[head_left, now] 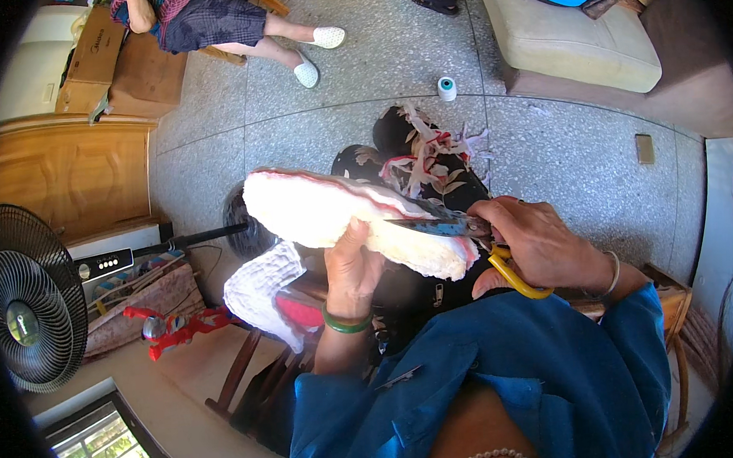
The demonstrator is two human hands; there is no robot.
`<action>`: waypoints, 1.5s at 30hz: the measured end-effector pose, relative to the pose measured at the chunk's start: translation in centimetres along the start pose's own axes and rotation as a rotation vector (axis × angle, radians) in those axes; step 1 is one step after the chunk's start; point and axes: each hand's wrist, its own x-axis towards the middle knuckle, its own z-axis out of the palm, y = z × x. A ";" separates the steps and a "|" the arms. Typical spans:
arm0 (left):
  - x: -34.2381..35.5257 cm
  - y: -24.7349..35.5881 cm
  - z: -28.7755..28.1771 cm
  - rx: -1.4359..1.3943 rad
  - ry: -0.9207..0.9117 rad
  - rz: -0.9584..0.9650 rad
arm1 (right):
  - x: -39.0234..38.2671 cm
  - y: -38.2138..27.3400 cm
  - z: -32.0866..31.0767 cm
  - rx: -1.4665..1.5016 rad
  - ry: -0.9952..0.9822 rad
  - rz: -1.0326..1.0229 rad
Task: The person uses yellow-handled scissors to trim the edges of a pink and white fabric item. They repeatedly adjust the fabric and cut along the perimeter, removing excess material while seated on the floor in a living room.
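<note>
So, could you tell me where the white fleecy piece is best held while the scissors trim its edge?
Probably at the middle of its near long edge, from below, as the left hand does now. The fleecy piece is a long, floppy slab lying roughly level, so support under its middle should stop it sagging. That also keeps fingers clear of the scissors, which the right hand works at the right end.

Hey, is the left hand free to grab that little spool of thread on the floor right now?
Probably not. The left hand is gripping the white padded cloth while the right hand cuts it with yellow-handled scissors. The spool stands far off on the floor, beyond the cloth.
</note>
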 end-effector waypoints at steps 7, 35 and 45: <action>-0.1 0.1 0.7 -0.016 0.007 -0.015 | -0.1 -0.2 -0.1 -0.006 0.009 -0.008; 0.0 -0.4 1.1 0.040 0.109 0.048 | -0.7 0.7 0.8 -0.029 0.050 -0.012; -0.6 -1.2 1.6 0.024 0.126 -0.032 | 0.5 -0.1 0.9 -0.009 0.133 -0.067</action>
